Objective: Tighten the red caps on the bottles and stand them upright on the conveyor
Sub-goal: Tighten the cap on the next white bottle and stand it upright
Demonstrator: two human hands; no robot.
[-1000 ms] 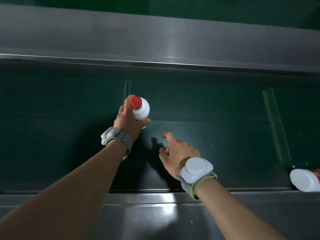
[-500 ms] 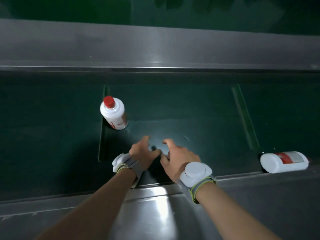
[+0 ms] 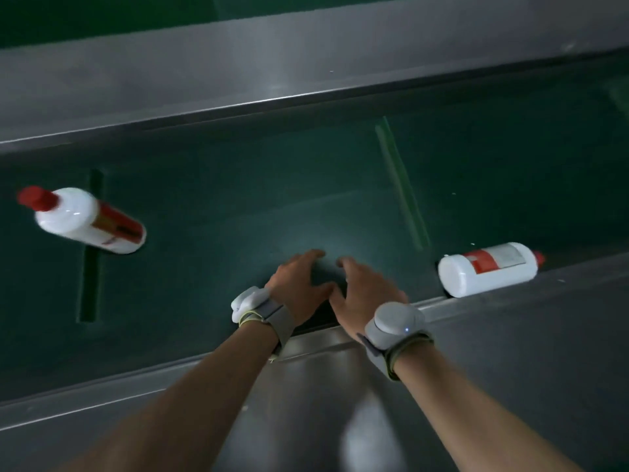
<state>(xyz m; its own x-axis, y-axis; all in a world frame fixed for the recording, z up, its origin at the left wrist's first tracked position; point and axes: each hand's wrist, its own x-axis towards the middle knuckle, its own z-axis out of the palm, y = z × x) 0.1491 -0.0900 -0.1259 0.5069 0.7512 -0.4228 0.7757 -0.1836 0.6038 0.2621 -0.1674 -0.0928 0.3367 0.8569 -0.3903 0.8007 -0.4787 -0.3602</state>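
So the white bottle on the left [image 3: 89, 220] is standing upright on the dark green conveyor belt [image 3: 238, 206], red cap [image 3: 33, 197] on top. It only looks like it's leaning because of the wide-angle lens. Its red and gold label is facing my way, and it's sitting right on a dark strip that's running across the belt [image 3: 91, 267]. It's well apart from both my hands.

The other white bottle [image 3: 488, 269] is lying on its side over on the right, tucked up against the near steel rail [image 3: 510, 321]. Its flat bottom is pointing toward me and its red cap [image 3: 538, 257] is just peeking out at the far end. Red and grey label is facing up. Can't tell from here whether that cap is tight or not.

My left hand [image 3: 299, 284] and right hand [image 3: 366, 291] are hovering side by side over the near edge of the belt, between the two bottles, palms down, fingers loosely spread and holding nothing. The thumbs are nearly meeting in the middle. The right hand is the one closer to the lying bottle, but it isn't touching it.

I'm wearing grey tracker bands on both wrists, the left one [image 3: 262, 310] and the right one [image 3: 396, 323] with a round puck showing a tiny blue light. The far steel rail [image 3: 306, 73] is running along the other side of the belt, and there's a faint lighter seam [image 3: 401, 185] crossing the belt beyond the lying bottle.
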